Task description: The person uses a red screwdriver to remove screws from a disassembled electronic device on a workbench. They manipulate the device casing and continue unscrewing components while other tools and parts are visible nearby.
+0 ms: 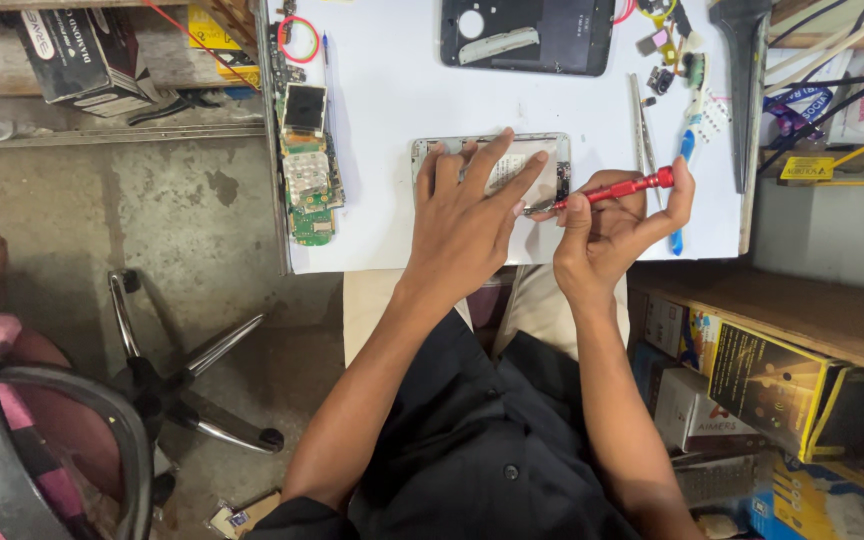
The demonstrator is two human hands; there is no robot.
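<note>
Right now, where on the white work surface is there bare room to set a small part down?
Bare patches: between the circuit boards and the opened phone, and above that phone, below the dark back cover. Crowded: the right edge, with tweezers and loose parts, where the right hand holds the red screwdriver.

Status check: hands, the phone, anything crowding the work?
Left hand flat on opened phone. Right hand grips red screwdriver, tip at phone's right edge. Tweezers close by.
</note>
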